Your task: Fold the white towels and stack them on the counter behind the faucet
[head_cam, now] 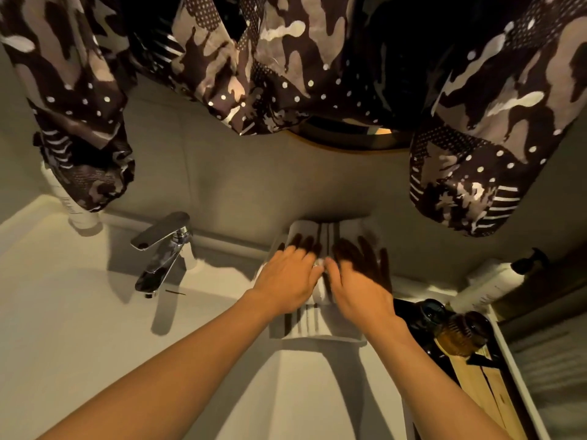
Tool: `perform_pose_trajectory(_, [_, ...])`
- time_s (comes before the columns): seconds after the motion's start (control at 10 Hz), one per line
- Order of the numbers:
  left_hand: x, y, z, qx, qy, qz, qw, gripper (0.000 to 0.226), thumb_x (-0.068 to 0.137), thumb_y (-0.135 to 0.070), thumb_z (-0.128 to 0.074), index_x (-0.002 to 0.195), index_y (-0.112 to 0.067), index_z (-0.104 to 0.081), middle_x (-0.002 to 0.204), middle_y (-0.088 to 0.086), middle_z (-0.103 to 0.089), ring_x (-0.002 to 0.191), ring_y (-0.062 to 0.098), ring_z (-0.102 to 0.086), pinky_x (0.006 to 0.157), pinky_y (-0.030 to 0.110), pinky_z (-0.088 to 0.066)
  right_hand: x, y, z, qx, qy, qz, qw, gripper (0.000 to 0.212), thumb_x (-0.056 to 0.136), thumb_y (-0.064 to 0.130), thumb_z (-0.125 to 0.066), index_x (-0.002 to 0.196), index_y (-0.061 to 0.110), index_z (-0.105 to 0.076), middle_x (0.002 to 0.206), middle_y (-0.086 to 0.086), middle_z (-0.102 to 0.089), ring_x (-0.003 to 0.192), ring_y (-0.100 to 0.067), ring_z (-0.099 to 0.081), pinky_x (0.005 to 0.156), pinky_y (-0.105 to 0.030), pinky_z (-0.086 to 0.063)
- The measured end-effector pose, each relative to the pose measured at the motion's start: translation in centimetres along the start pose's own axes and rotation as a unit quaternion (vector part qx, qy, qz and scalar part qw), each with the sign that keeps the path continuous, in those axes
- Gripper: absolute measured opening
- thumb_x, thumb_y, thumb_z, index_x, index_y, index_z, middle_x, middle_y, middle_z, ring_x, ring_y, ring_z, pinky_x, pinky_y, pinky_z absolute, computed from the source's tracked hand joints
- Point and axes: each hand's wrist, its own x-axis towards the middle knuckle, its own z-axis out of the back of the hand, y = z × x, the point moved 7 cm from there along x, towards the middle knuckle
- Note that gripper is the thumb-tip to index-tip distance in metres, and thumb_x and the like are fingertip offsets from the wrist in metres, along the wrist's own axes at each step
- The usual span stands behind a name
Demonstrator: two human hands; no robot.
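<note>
Both hands (320,281) flat on folded towel (313,322), fingertips mirrored, blurred

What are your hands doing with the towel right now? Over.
Left hand and right hand flat on folded white towel. Towel on counter, right of faucet. Nothing blocking.

A white bottle (83,214) stands left of the chrome faucet (162,252). Far right of the faucet lie a pump bottle (495,281), a dark jar (433,312) and an amber jar (460,335).
</note>
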Motion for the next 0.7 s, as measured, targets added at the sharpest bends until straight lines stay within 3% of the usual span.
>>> perform_pose_trajectory(0.1, [0.1, -0.1, -0.4, 0.010, 0.033, 0.008, 0.999, 0.042, 0.104, -0.043, -0.028, 0.118, -0.017, -0.058, 0.123, 0.008, -0.063, 0.116, 0.029, -0.053, 0.097, 0.043, -0.041, 0.4, -1.0, -1.3, -0.019, 0.010, 0.000, 1.000, 0.044, 0.099, 0.035, -0.033, 0.134, 0.026, -0.058, 0.150, -0.007, -0.049, 0.145, -0.037, -0.033, 0.115, -0.062, -0.020])
perform_pose_trajectory(0.2, [0.4, -0.5, 0.9, -0.016, 0.020, 0.007, 1.000, 0.040, 0.104, -0.040, -0.032, 0.120, -0.014, -0.058, 0.125, 0.010, -0.062, 0.118, 0.030, -0.053, 0.100, 0.044, -0.041, 1.0, -1.2, -0.6, 0.066, 0.020, -0.024, 0.997, 0.058, 0.102, 0.047, -0.013, 0.150, 0.023, -0.035, 0.163, -0.007, -0.023, 0.152, -0.030, -0.014, 0.121, -0.054, -0.008])
perform_pose_trajectory(0.3, [-0.1, -0.9, 2.7, -0.037, -0.027, -0.014, 0.999, 0.030, 0.103, -0.034, -0.038, 0.115, -0.015, -0.057, 0.118, 0.008, -0.062, 0.112, 0.027, -0.055, 0.097, 0.041, -0.043, 0.3, -0.8, 1.6, 0.134, -0.020, -0.044, 0.990, 0.052, 0.102, 0.052, -0.021, 0.121, 0.021, -0.058, 0.131, -0.012, -0.062, 0.131, -0.028, -0.051, 0.115, -0.052, -0.030])
perform_pose_trajectory(0.4, [-1.1, -0.9, 4.4, -0.049, -0.079, -0.029, 0.995, 0.027, 0.099, -0.026, -0.046, 0.119, -0.014, -0.059, 0.118, 0.005, -0.062, 0.111, 0.024, -0.055, 0.097, 0.037, -0.044, -1.2, -0.9, 3.1, 0.167, -0.045, -0.058, 0.983, 0.036, 0.102, 0.052, -0.028, 0.087, 0.029, -0.051, 0.076, 0.002, -0.066, 0.080, -0.021, -0.068, 0.071, -0.037, -0.052])
perform_pose_trajectory(0.5, [-2.7, -1.0, 5.6, -0.056, -0.096, -0.031, 0.993, 0.030, 0.096, -0.022, -0.050, 0.123, -0.017, -0.061, 0.125, 0.000, -0.063, 0.119, 0.019, -0.055, 0.102, 0.032, -0.044, -2.7, -1.0, 4.8, 0.154, -0.093, -0.023, 0.983, 0.034, 0.102, 0.049, -0.031, 0.081, 0.029, -0.048, 0.067, 0.009, -0.057, 0.064, -0.016, -0.060, 0.054, -0.032, -0.043])
perform_pose_trajectory(0.6, [-4.3, -2.0, 7.2, -0.058, -0.095, -0.021, 0.994, 0.031, 0.095, -0.020, -0.051, 0.124, -0.017, -0.062, 0.130, -0.001, -0.061, 0.123, 0.018, -0.053, 0.103, 0.032, -0.043, -4.1, -1.4, 6.0, 0.127, -0.115, -0.002, 0.985, 0.032, 0.102, 0.046, -0.031, 0.094, 0.025, -0.054, 0.080, 0.005, -0.062, 0.071, -0.018, -0.059, 0.061, -0.035, -0.044])
perform_pose_trajectory(0.7, [-6.1, -3.7, 8.0, -0.061, -0.083, -0.007, 0.995, 0.030, 0.095, -0.019, -0.049, 0.122, -0.019, -0.063, 0.128, -0.002, -0.062, 0.119, 0.017, -0.054, 0.098, 0.031, -0.046, -5.6, -2.1, 7.0, 0.161, -0.132, 0.009, 0.978, 0.040, 0.102, 0.046, -0.030, 0.127, 0.023, -0.053, 0.110, 0.000, -0.065, 0.102, -0.024, -0.060, 0.085, -0.042, -0.049])
